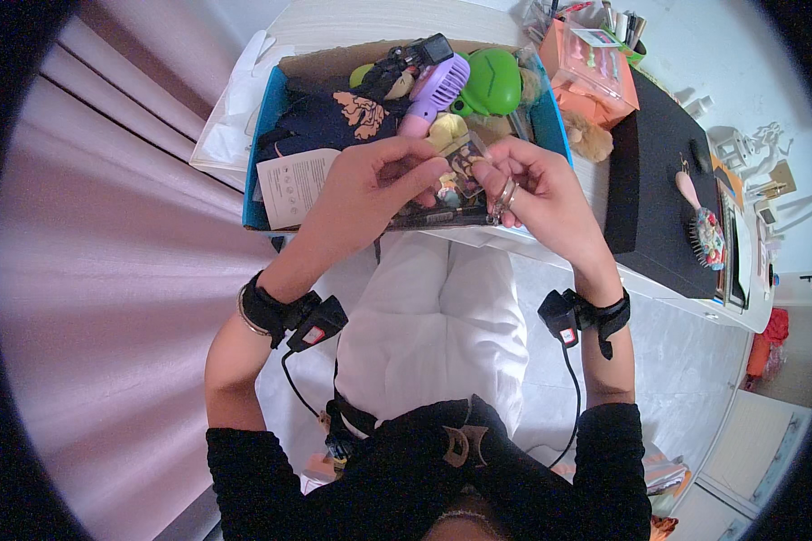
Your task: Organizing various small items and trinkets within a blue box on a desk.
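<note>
Over a blue-sided cardboard box [256, 138], my right hand [538, 193] pinches a small clear plastic piece with a printed picture [470, 159], which looks like a keychain charm. Silvery metal rings [504, 199] show at the right fingers; whether they are worn or attached to the charm is unclear. My left hand [372, 186] has its thumb and curled fingers at the charm's left edge. Below and behind the hands, the box holds a purple handheld fan [440, 84], a green plastic figure [497, 81], dark printed cloth [311, 118] and a white printed leaflet [287, 186].
Right of the box are an orange paper bag [551, 51], a clear plastic case [595, 57], a fluffy brown item [589, 135] and a black box top [663, 182] bearing a hairbrush [704, 230]. A pink curtain [122, 270] hangs at left. Cabled black devices [318, 324] are strapped to both wrists.
</note>
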`<state>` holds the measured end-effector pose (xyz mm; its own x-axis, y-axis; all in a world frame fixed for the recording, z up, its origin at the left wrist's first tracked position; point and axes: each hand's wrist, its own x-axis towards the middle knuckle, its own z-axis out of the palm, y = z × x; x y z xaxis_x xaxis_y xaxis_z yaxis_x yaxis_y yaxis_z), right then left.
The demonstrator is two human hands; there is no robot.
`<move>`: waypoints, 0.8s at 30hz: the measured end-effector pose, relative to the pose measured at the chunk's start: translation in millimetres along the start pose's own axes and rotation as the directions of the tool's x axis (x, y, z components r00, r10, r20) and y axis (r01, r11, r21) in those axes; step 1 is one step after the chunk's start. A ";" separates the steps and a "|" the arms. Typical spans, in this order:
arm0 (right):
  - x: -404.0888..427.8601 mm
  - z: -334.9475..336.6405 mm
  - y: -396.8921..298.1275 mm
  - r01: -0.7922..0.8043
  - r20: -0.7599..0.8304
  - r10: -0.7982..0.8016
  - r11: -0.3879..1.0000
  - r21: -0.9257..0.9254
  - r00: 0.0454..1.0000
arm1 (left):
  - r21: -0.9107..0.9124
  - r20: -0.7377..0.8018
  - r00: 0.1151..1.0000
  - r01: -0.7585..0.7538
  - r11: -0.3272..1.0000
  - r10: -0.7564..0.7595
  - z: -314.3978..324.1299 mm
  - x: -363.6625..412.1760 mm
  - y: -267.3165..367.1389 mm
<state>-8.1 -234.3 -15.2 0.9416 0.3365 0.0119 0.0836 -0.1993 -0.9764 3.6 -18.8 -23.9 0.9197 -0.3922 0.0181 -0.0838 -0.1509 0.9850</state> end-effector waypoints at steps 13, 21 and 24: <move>0.7 -2.7 10.6 0.081 0.023 -0.080 0.995 -0.057 0.997 | -0.026 -0.012 1.000 -0.003 1.000 0.003 0.8 2.1 -5.2; -0.1 -2.1 8.0 0.080 0.016 -0.079 0.993 -0.086 0.997 | -0.013 -0.002 1.000 0.021 1.000 -0.021 0.8 1.7 -1.9; 0.4 -1.7 10.0 0.092 0.018 -0.091 0.992 -0.083 0.996 | -0.025 0.004 1.000 0.018 1.000 -0.018 0.7 1.5 -1.4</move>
<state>-6.3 -237.7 -24.6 0.9241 0.3699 0.0964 0.1966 -0.2437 -0.9497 4.9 -19.8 -25.4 0.9195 -0.3930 -0.0003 -0.0576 -0.1356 0.9891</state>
